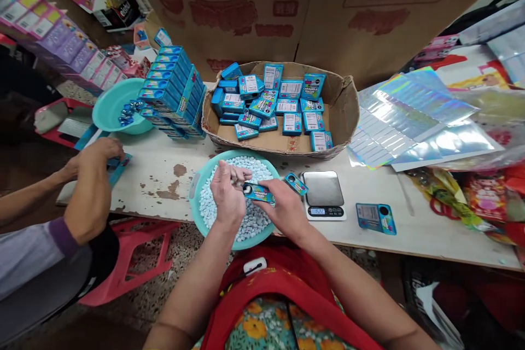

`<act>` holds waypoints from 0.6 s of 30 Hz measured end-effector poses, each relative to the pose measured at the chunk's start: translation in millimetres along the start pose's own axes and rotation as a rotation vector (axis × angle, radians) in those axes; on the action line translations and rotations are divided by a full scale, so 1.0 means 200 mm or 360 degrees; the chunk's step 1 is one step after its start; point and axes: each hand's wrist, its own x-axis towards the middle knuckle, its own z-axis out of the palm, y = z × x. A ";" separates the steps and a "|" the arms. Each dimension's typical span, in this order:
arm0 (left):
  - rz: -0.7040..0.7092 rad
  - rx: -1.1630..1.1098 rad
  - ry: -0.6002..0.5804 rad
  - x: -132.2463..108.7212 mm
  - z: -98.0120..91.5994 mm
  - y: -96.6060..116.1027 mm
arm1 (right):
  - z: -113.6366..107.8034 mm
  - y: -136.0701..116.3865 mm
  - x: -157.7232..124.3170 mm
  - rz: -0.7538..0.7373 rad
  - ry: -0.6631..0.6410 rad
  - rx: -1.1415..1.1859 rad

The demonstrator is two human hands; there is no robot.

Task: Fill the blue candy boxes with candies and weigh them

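My right hand (285, 205) grips a small blue candy box (261, 193) with "Caramelo Macizo" printed on it. The box lies tilted over a turquoise basin (196, 217) full of pale blue candies (252, 224). Beside the box's left end is my left hand (229, 197), fingers curled in a cupped shape; what lies in them, if anything, is hidden. Just right of the basin, a flat blue card piece (296, 184) leans by a digital scale (325, 188) whose display is lit. Another blue card piece (376, 218) rests farther right on the table.
Behind the basin stands a cut-down carton (283, 145) holding many blue boxes. Stacked blue boxes (172, 93) and a second turquoise basin (118, 104) are at left. A co-worker's hands (98, 158) handle blue card there. Shiny holographic sheets (410, 120) cover the right side.
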 end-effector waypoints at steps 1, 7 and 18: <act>0.0035 -0.0004 0.0021 0.00 -0.01 -0.01 | 0.01 -0.02 0.00 0.0016 -0.0017 -0.0004; 0.0121 -0.0186 0.0057 0.04 -0.06 -0.06 | 0.02 -0.05 0.02 0.0112 -0.0038 -0.0010; 0.0322 0.1667 -0.1184 0.09 -0.34 0.02 | 0.01 -0.03 0.04 -0.0067 0.0139 0.0234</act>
